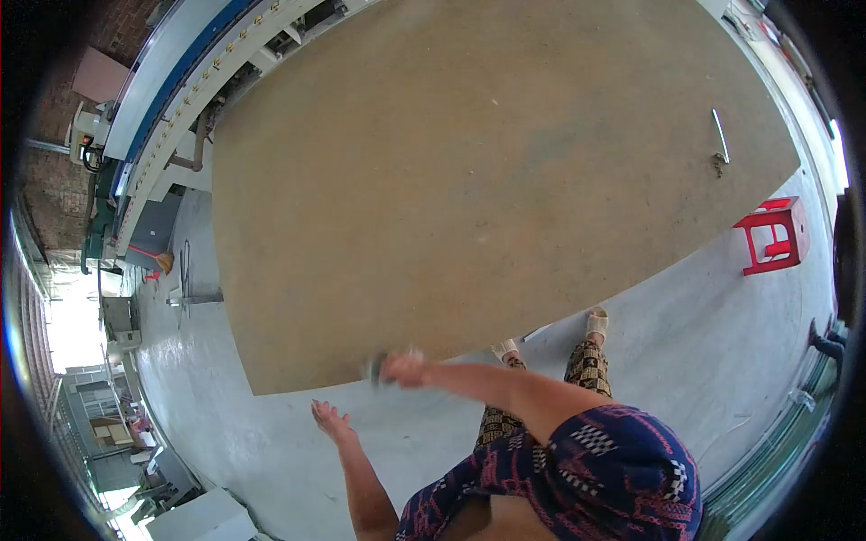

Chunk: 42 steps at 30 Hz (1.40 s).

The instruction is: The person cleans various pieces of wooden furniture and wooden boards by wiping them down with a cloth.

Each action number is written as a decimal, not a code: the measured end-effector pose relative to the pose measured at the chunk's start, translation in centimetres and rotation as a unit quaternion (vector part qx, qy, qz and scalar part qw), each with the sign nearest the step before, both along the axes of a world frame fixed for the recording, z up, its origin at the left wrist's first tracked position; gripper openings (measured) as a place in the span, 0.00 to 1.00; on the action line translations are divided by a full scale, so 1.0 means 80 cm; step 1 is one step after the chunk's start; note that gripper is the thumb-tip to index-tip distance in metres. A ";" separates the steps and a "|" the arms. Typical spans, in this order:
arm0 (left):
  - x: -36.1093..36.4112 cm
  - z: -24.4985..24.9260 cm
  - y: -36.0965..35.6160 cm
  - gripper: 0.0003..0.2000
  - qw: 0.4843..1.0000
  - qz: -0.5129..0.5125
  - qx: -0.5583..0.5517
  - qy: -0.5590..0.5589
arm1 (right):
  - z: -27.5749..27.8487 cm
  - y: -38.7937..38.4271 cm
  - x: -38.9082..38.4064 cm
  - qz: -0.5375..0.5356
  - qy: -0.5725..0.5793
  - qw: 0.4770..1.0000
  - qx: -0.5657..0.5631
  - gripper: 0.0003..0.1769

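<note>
A large brown board-like worktop (pixel 433 198) spreads out in front of me. My right hand (pixel 405 370) is over its near left edge, smeared by motion. Its fingers are closed on a small grey thing (pixel 375 370), too blurred to name. Lower and to the left, my left hand (pixel 332 422) is held out above the floor, just off the worktop's edge. Its fingers are spread and nothing is in them. Far off on the right of the worktop lies a thin metal rod (pixel 721 135) with a small dark piece (pixel 719 164) at its near end.
A long machine with a blue stripe (pixel 180 86) runs along the left. A red plastic stool (pixel 774 239) stands at the right. A broom (pixel 161 260) is on the left, a white box (pixel 203 518) at lower left, and stacked greenish sheets (pixel 767 469) at lower right.
</note>
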<state>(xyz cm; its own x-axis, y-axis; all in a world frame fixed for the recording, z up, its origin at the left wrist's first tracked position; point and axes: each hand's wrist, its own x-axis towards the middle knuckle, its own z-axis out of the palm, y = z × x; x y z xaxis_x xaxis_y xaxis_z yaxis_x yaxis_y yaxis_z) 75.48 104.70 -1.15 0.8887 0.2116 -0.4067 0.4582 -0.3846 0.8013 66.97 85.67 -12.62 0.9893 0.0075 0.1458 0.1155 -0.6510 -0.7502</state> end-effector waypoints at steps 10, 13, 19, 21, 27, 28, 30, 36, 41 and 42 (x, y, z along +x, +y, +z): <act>0.060 -0.019 -0.063 0.30 0.953 -0.252 0.051 -0.159 | 0.113 -0.303 -0.054 -0.351 -0.033 0.801 0.484 0.20; 0.049 -0.018 -0.101 0.30 0.942 -0.294 0.043 -0.154 | 0.134 -0.454 -0.144 -0.502 -0.270 0.597 0.564 0.20; 0.041 -0.011 -0.142 0.31 0.946 -0.298 0.083 -0.100 | 0.084 -0.616 -0.263 -0.772 0.079 0.626 -0.079 0.22; 0.038 -0.011 -0.144 0.30 0.948 -0.294 0.083 -0.090 | 0.071 -0.632 -0.265 -0.774 0.168 0.598 -0.120 0.23; 0.031 0.014 -0.169 0.27 0.956 -0.279 0.059 -0.071 | 0.067 -0.534 -0.126 -0.635 0.146 0.758 -0.001 0.26; 0.032 0.023 -0.185 0.26 0.958 -0.273 0.051 -0.073 | 0.089 -0.480 -0.084 -0.554 0.177 0.814 -0.001 0.27; 0.033 0.041 -0.220 0.26 0.953 -0.284 0.028 -0.100 | 0.111 -0.362 -0.020 -0.345 0.170 0.921 0.056 0.25; 0.040 0.107 -0.360 0.27 0.893 -0.401 0.033 -0.202 | 0.091 -0.088 0.066 0.181 0.101 0.962 0.179 0.17; 0.047 0.099 -0.432 0.30 0.882 -0.438 0.102 -0.137 | 0.105 -0.258 0.026 -0.081 -0.097 0.962 0.241 0.21; 0.048 0.090 -0.442 0.31 0.871 -0.457 0.143 -0.108 | 0.116 -0.327 -0.002 -0.188 -0.029 0.943 0.272 0.21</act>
